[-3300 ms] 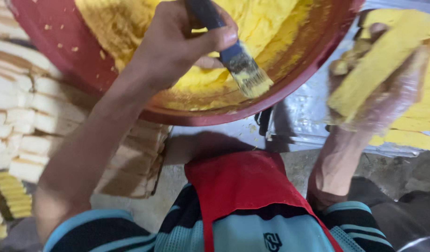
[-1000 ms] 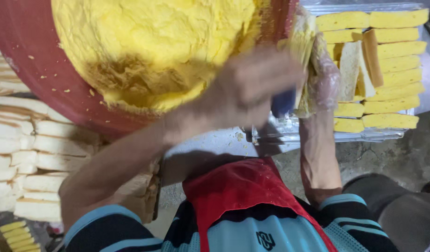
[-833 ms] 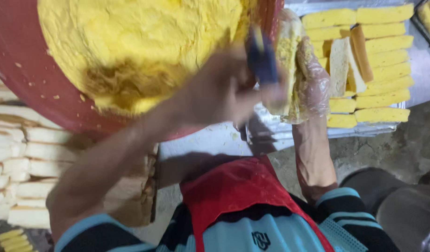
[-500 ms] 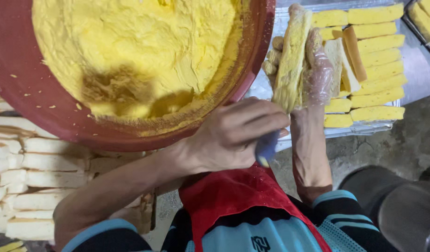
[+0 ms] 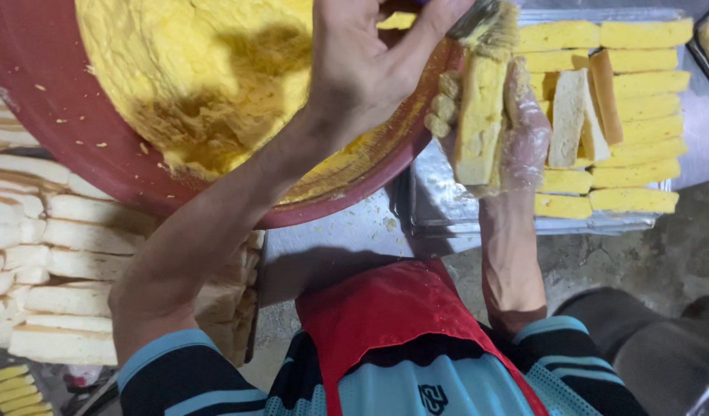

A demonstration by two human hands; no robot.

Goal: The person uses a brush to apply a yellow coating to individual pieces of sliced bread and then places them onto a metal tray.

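Note:
My left hand reaches in from the lower left and holds a paintbrush; its yellow-smeared bristles rest on the top end of a bread slice. My right hand, in a clear plastic glove, grips that slice upright, its face coated yellow. Just left of both hands sits a big red bowl filled with thick yellow paste. The brush handle is hidden by my fingers.
A metal tray to the right holds rows of yellow-coated slices, a few standing on edge. Stacks of plain white bread slices lie at the left. A second tray edge shows at the top right corner. Bare floor lies below the tray.
My left hand has come up from below the bowl's rim and brought the brush onto the top of the slice. The gloved right hand keeps holding the slice upright.

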